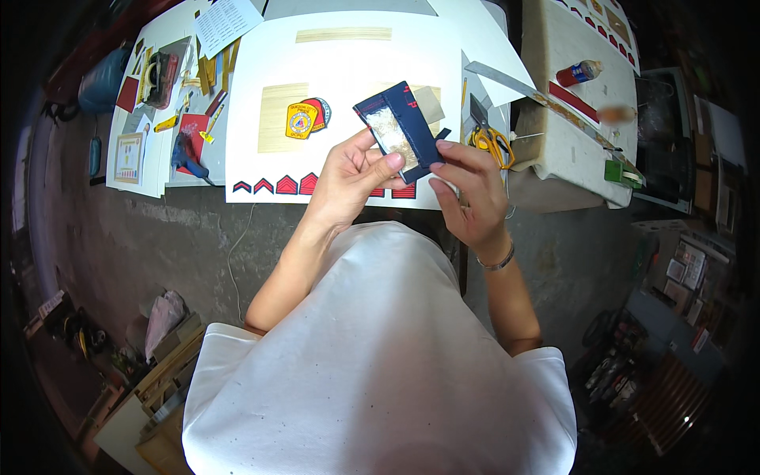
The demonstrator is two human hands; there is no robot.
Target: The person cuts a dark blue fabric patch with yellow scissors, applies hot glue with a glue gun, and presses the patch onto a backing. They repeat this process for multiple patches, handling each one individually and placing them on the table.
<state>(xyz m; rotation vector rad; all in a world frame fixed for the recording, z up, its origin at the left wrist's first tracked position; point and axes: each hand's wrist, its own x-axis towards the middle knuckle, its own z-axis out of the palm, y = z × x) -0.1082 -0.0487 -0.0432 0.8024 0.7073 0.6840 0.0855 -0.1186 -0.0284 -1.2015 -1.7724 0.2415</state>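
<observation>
Both my hands hold up a flat navy fabric piece [413, 131] with a rough, pale tan patch [386, 131] on the side facing me. It is tilted above the white sheet [340, 63]. My left hand [348, 178] grips its lower left, thumb pressed on the pale part. At the right edge, the fingers of my right hand [473, 190] pinch near a small dark strip [443, 134] that sticks out. Left of the piece, a yellow embroidered badge [301, 122] overlaps a red one [323, 113] on a thin wood panel [273, 138]. Red chevron patches [286, 186] line the sheet's near edge.
Orange-handled scissors [497, 146] lie right of my right hand, near a long metal ruler [499, 81]. A blue glue gun [187, 154] and loose tools crowd the left side. On the right table lies a bottle of red liquid [579, 73].
</observation>
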